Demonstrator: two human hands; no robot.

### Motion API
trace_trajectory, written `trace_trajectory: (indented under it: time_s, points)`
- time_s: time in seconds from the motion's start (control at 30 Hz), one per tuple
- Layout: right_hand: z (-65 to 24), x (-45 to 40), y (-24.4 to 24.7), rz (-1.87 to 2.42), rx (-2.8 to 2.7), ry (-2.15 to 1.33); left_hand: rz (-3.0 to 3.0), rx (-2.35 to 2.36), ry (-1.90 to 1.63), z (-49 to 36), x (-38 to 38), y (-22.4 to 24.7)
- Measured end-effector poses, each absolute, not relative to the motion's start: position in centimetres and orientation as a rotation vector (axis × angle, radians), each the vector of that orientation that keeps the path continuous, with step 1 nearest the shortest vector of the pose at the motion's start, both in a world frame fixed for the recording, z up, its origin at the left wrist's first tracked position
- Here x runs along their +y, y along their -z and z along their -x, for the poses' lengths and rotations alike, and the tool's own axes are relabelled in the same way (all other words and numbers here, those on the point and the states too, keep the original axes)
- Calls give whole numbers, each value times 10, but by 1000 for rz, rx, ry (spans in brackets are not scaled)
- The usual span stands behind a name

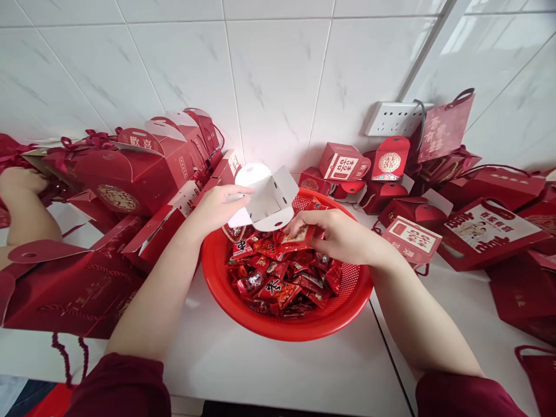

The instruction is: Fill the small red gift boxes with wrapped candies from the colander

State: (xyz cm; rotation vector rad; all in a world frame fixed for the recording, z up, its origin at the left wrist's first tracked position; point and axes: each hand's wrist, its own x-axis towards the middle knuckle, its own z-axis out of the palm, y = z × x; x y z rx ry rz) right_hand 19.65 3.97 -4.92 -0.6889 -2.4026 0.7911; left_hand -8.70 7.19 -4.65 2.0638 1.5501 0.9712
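Observation:
My left hand is closed on the side of an opened gift box, its white inside and lifted flaps turned up toward me. The box is above the far left part of a round red plastic basket. Inside the basket lie many red wrapped candies. My right hand, fingers bent, pinches a red candy packet just right of the box and over the heap. The fingertips partly cover this packet. The bottom of the box is hidden from me.
Red gift boxes crowd the left side, where another person's hand reaches in. More red boxes stand at the back right and along the right. A white socket strip sits on the tiled wall.

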Motion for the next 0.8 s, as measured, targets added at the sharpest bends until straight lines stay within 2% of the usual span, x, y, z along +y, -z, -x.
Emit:
trace_trajectory:
  time_s: [0.1,0.2,0.3,0.33,0.5,0.63,0.8]
  points:
    - [-199,35,40,446,-2315,-884,-2230,1681,-959,81,72,50]
    - [-199,30,35,303,-2264,-905,-2361,1787,-1141,70,64,47]
    - [-198,28,35,263,-2197,-909,-2419,1536,-1538,59,46,36]
    - [-198,28,35,257,-2169,-910,-2376,1374,-1559,56,39,32]
    - [-196,27,38,297,-2051,-877,-1750,858,-953,45,18,26]
    - [-190,25,42,355,-2027,-865,-1513,865,-929,38,22,35]
    - [-186,23,46,654,-1791,-906,-1685,875,-829,33,23,40]
